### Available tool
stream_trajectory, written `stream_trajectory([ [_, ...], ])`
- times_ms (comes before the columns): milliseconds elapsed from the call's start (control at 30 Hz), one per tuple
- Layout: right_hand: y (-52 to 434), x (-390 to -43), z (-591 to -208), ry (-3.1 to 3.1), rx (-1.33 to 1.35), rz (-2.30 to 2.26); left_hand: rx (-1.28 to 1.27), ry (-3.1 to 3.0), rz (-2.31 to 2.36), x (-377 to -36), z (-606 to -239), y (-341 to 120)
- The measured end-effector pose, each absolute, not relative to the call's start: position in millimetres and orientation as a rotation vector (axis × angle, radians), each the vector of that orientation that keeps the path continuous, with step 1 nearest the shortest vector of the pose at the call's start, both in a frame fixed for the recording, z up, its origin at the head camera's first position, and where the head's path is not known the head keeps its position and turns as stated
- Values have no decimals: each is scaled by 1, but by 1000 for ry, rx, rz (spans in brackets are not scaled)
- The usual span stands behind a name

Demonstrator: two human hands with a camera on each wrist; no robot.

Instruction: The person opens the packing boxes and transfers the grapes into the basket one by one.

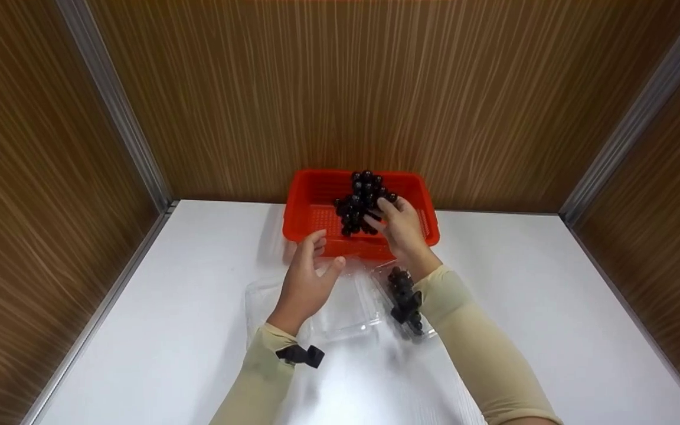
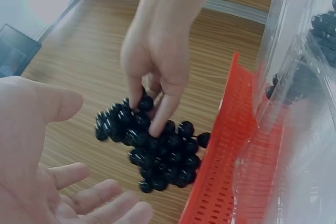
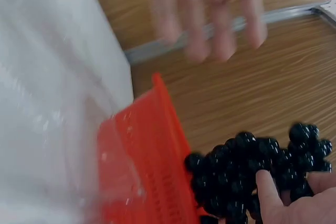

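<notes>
L hand [image 1: 306, 282] fingers spread, empty; R hand [image 1: 399, 227] fingers grip grape bunch [image 1: 362, 202], long axis vertical, over red basket [image 1: 310, 200].

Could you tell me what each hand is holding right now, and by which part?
The right hand pinches the grape bunch at its top; the left hand holds nothing.

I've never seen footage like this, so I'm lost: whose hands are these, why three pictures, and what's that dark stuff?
There is no machine: a person works with bare hands and wears three cameras. The wide picture comes from the head, the other two from the wrists. The right hand holds a bunch of dark grapes above a red basket at the back of a white table. The left hand is open, holds nothing and hovers over a clear plastic box. More dark grapes lie in the clear plastic beside the right forearm.
</notes>
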State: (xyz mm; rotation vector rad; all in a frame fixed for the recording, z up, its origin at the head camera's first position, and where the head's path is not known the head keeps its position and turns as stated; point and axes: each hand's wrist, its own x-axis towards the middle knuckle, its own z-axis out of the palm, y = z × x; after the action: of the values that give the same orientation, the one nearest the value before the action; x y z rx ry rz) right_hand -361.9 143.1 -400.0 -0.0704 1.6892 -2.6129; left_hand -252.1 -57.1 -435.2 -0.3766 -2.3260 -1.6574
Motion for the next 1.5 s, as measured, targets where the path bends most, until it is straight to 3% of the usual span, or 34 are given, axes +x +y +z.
stream_trajectory([
  [300,140,-365,-414,1848,-97,-2434,-425,-2372,-1611,-248,-434,-55],
  [500,143,-340,-402,1893,-197,-2307,-431,-2408,-1580,-243,-437,-60],
  [867,144,-264,-379,2291,-826,-2005,-481,-2485,-1373,-224,-421,-83],
  [1133,155,-241,-391,2756,-1208,-1562,-648,-2630,-971,-210,-416,-90],
  [1500,155,-213,-406,3055,-1323,-831,-761,-2836,-772,-197,-418,-87],
])
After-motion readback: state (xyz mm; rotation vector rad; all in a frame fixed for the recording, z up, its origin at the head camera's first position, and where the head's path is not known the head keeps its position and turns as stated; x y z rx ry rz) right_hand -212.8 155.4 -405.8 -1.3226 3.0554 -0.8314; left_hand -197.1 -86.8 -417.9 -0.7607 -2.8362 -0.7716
